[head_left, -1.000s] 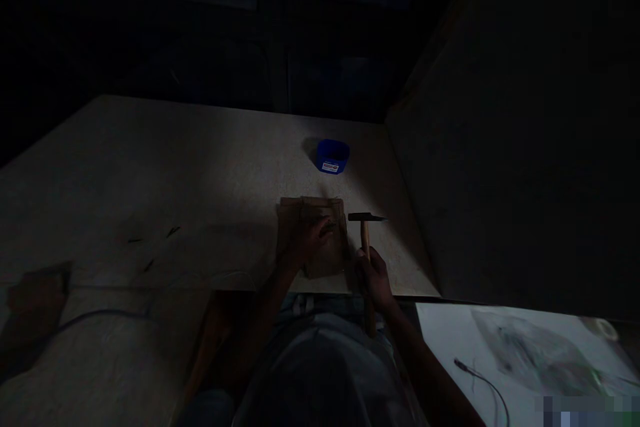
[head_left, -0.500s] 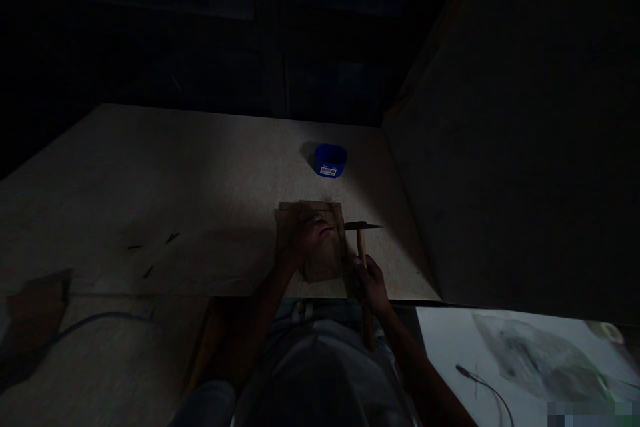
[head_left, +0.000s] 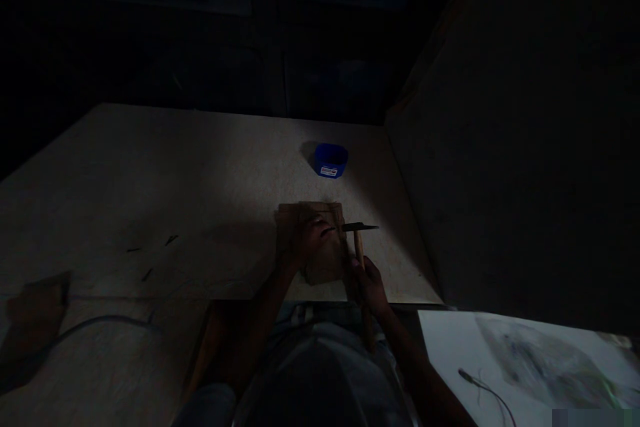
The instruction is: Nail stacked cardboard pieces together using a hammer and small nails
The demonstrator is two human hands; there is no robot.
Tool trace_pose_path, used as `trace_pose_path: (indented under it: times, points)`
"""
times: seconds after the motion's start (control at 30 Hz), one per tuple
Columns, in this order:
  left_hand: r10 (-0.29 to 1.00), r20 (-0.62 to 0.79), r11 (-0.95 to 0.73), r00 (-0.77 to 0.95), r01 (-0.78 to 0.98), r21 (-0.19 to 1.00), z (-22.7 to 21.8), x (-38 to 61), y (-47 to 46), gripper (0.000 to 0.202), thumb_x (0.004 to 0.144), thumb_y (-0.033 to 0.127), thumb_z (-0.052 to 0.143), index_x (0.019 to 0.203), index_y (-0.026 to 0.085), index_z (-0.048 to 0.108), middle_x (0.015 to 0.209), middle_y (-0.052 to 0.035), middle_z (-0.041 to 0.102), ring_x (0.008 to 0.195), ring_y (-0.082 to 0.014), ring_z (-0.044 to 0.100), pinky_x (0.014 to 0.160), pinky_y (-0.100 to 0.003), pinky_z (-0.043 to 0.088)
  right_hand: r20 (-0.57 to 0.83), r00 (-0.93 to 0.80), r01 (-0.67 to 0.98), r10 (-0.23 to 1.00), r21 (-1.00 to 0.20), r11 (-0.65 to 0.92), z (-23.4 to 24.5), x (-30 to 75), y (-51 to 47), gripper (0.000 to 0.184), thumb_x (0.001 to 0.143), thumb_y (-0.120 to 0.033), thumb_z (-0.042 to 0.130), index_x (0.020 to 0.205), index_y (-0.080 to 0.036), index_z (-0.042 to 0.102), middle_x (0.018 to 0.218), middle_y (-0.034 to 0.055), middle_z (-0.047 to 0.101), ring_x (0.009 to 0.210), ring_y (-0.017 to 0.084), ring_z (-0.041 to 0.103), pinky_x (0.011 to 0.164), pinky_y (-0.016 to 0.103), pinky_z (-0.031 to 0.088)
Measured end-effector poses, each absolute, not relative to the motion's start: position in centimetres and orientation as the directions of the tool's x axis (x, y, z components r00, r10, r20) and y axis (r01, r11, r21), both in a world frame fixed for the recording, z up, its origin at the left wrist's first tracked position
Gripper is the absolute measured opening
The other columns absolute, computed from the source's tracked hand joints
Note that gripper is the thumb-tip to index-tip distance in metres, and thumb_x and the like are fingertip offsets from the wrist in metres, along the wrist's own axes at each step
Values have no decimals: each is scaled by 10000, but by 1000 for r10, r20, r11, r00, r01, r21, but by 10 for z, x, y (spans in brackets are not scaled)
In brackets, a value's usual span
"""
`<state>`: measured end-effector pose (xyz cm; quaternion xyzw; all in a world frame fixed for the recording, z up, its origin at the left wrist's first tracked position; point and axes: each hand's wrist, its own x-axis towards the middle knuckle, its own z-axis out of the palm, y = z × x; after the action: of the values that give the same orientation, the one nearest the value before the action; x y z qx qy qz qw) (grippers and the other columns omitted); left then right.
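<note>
My right hand [head_left: 371, 280] is closed around the wooden handle of a hammer [head_left: 359, 248]. The hammer's dark head, with a thin tapered end, is at the right edge of a brown block or folded piece of board [head_left: 325, 263] on the tabletop. Over that brown piece lies my left hand [head_left: 311, 238], its fingers closed together on a small, dark, thin object [head_left: 327, 231] that is too dim to name. The dark picture hides what lies under the left palm.
A blue plastic tub [head_left: 331, 161] with a white label stands behind the brown piece. Several thin dark bits [head_left: 171, 240] lie to the left on the pale tabletop [head_left: 225, 173]. A dark panel [head_left: 510, 147] rises on the right. At lower left runs a cable [head_left: 105, 317].
The hammer head has shifted slightly left, nearer the left hand's fingers. My left hand stays in almost the same place on the brown piece.
</note>
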<state>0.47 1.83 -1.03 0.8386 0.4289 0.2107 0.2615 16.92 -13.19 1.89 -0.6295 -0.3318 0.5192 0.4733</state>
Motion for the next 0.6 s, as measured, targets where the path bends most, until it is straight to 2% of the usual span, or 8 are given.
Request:
trace_pose_path:
  times: [0.17,0.6]
  points:
    - [836,118,-472,535,594,652,-1,4,15,217,966,328,561,966,213,746,1010,-52,695,948,-183,646,904,-319,511,-363,214,-88,907,-932,-352,14,169,-132,493,801,-696,641,842,-220,518,530,-99,405,410,77,355,353,188,305]
    - [816,76,-465,573,572,676,14,-4,14,205,920,274,614,1090,267,729,1102,-30,698,1032,-190,645,953,-321,509,-375,222,-97,900,-927,-362,18,169,-129,462,817,-660,659,813,-226,500,519,-100,409,376,68,354,324,184,297]
